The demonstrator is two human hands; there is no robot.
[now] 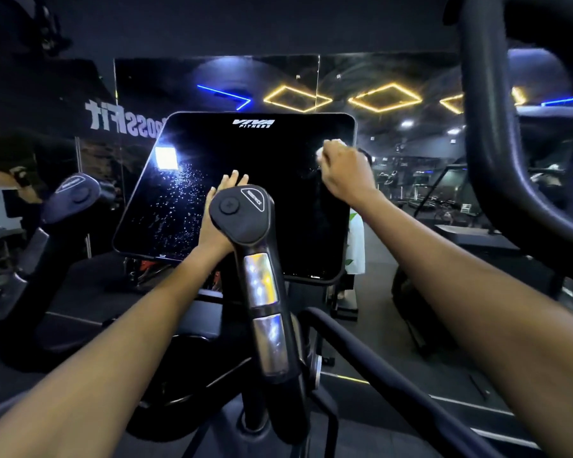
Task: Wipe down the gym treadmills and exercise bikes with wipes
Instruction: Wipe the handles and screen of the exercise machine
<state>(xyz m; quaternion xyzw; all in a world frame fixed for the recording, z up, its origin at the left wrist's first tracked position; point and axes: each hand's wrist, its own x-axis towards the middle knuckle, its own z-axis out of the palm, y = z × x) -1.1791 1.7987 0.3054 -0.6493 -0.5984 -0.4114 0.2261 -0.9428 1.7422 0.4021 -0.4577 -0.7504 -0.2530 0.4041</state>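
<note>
Two hands meet the console screen at frame centre: your left hand lies flat, fingers straight, partly behind the resistance handle; right of it, your right hand clutches a white wipe against the glass.

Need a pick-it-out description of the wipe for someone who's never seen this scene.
Find the big black screen marked VIVA FITNESS in the middle of the view. The right hand presses against its upper right part, and the wipe is the small white wad showing at that hand's fingertips. The left hand, flat on the screen behind the handle, holds nothing.
</note>
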